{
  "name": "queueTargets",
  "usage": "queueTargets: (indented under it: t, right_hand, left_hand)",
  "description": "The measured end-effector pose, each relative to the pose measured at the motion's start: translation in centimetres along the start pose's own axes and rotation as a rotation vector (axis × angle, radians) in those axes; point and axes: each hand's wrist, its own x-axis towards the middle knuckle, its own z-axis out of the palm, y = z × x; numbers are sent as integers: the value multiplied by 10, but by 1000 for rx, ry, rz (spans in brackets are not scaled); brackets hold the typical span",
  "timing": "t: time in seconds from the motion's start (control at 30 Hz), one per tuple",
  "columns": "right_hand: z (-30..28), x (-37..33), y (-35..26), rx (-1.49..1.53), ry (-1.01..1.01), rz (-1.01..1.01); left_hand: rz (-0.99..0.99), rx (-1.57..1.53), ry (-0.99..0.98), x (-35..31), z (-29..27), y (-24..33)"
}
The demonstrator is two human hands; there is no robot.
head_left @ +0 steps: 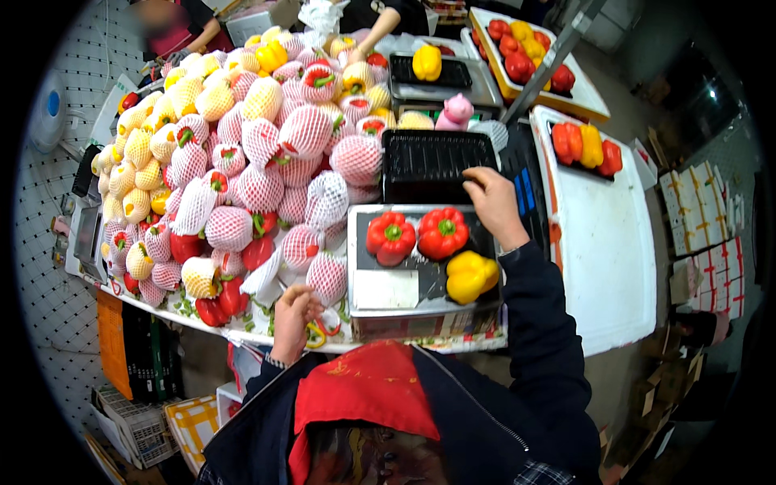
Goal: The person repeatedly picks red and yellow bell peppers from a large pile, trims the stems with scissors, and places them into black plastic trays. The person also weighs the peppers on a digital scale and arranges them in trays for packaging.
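Note:
My right hand (495,206) reaches to the near right corner of a black plastic tray (440,153), thumb and fingertips closed at its rim. On the scale (386,289) in front of me are two red bell peppers (391,239) and a yellow bell pepper (471,276). My left hand (294,317) is to the left of the scale, fingers curled in; what they hold, if anything, I cannot make out. Close to it are a white foam net (263,279), a pepper in a pink net (326,278) and looped red and yellow handles (322,330).
A large heap of net-wrapped peppers (242,145) covers the table's left. To the right, a white foam box lid (606,259) bears a tray of peppers (588,149). A metal post (558,56) slants at the back right. Across the table, another person's arm (378,34) reaches into the heap.

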Motion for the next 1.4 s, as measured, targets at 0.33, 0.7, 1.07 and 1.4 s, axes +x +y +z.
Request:
queueTargets:
  t: [0.33, 0.7, 1.07, 1.4]
  right_hand:
    - [31, 49, 28, -270, -383, -252]
    - [39, 85, 45, -96, -636, -140]
    - [38, 64, 26, -276, -294, -309]
    - [-3, -14, -117, -151, 48, -740]
  left_hand:
    - [0, -35, 25, 1, 1, -1]
    - [-20, -50, 37, -13, -12, -8]
    - [-55, 17, 2, -28, -24, -5]
    - [9, -198, -486, -10, 20, 57]
